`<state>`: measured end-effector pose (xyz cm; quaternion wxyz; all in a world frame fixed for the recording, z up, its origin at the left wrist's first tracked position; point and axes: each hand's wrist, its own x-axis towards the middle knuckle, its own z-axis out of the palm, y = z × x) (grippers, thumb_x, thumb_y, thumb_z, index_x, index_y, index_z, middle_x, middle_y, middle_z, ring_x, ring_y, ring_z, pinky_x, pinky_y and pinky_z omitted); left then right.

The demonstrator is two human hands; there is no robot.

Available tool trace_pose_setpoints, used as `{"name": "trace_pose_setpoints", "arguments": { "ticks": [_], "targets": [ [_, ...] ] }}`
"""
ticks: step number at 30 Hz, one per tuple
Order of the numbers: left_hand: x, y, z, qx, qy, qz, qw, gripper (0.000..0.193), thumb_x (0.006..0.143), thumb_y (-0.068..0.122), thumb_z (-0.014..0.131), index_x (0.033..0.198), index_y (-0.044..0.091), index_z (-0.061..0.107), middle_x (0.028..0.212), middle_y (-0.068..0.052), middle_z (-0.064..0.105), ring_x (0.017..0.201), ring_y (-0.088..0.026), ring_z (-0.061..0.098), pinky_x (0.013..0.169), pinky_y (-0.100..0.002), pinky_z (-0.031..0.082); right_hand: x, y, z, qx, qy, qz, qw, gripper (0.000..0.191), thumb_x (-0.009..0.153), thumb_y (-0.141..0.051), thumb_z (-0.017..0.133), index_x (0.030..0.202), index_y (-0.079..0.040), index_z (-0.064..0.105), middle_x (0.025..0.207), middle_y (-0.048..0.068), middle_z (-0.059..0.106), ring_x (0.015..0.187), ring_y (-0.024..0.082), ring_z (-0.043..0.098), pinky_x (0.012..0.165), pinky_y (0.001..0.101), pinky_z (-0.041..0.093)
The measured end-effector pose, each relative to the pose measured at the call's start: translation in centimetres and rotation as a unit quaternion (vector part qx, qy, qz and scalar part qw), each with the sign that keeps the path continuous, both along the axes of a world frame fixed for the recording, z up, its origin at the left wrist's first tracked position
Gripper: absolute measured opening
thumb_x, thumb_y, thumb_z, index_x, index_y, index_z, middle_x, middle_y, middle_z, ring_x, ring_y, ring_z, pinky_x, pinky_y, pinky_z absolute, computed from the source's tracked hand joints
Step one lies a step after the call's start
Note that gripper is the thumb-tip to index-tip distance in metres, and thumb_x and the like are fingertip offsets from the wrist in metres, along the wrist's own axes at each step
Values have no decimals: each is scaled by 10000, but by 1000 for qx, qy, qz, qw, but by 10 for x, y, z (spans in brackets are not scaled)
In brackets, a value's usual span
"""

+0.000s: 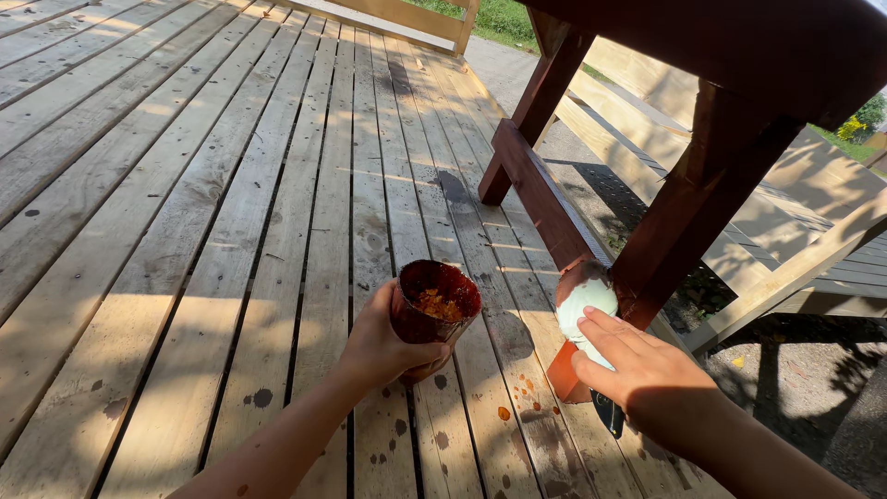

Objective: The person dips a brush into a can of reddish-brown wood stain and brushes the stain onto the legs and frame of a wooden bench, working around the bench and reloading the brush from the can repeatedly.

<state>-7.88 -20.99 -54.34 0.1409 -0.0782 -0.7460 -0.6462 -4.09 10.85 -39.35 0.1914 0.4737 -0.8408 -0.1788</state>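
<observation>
A small stain-smeared cup with reddish-brown walls (434, 314) is held up over the decking, tilted a little so that its open mouth shows; inside lies a patch of orange-brown residue. The left hand (383, 346) grasps it from the near side, fingers curled round the wall and the thumb pressed across the front below the rim. The cup hangs above the boards, just left of the bench foot.

To its right, a pale, rounded foam pad (586, 310) is pressed against the end of the dark red-brown wooden foot beam (536, 189) of a stained bench or table frame. The right hand (637, 370) grips the pad's handle, with the forefinger stretched forward onto the pale pad and the other fingers clenched round a dark grip that pokes out below the palm. The pad touches the wood at the near end of the beam, where the colour looks fresher and more orange.

From the beam a slanted red-brown post (688, 212) rises to the dark underside of the stained top (730, 46). Everything stands on a pale plank deck (185, 231), striped with sun and shade and dotted with dark drips near the hands. Beyond the frame lie unstained pale boards (647, 92), bare ground and a strip of grass (504, 18).
</observation>
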Motion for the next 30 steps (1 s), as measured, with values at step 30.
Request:
{"name": "trace_pose_setpoints", "arguments": {
  "ticks": [30],
  "targets": [
    [-44, -48, -45, 53, -3, -74, 996, 1120, 618, 294, 963, 1514, 55, 336, 1402, -126, 502, 1365, -252, 543, 1139, -383, 475, -382, -188, -44, -9, 84, -169, 982, 156, 873, -65, 661, 1002, -111, 736, 1062, 130, 733, 1055, 320, 697, 891, 410, 573]
  ]
}}
